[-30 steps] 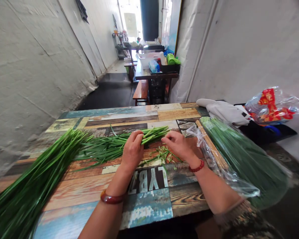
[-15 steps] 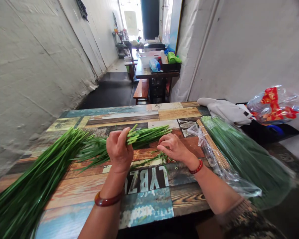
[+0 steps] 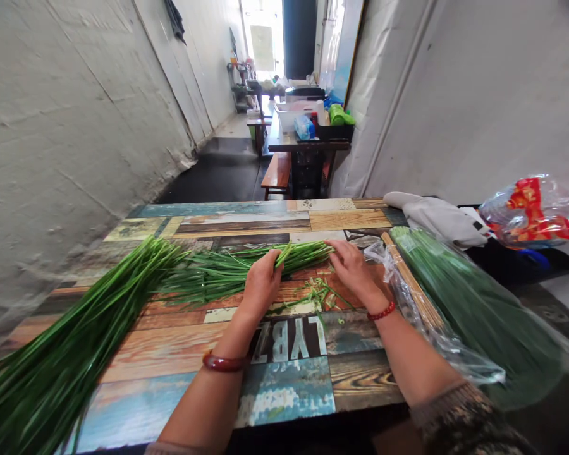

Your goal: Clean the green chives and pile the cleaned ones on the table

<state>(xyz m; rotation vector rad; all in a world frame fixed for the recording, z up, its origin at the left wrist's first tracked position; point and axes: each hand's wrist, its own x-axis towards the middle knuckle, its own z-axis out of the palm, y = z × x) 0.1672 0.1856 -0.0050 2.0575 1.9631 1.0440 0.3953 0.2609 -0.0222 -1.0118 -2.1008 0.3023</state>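
Around several green chives (image 3: 284, 254) my left hand (image 3: 263, 283) is closed, low over the middle of the table. My right hand (image 3: 352, 265) has its fingertips at the pale cut ends of the chive pile (image 3: 218, 272), pinching there; the thumb side is partly hidden. The pile lies sideways across the planks, leaves to the left. Just below the hands are scattered chive trimmings (image 3: 318, 294). A larger loose bunch of chives (image 3: 99, 316) stretches along the table's left side. At the right rests another bunch of chives (image 3: 474, 309) in a clear plastic bag.
Beside the bagged bunch are wooden sticks (image 3: 415, 284) in clear plastic. A white cap (image 3: 439, 218) and a red-printed plastic packet (image 3: 531, 215) sit at the back right. The patterned wooden table (image 3: 294, 385) lies between walls; a bench (image 3: 277, 172) stands beyond.
My left hand has lowered and moved right, bringing its chives down to the pile. My right hand has moved from above the trimmings to the pile's cut ends. The view has shifted slightly.
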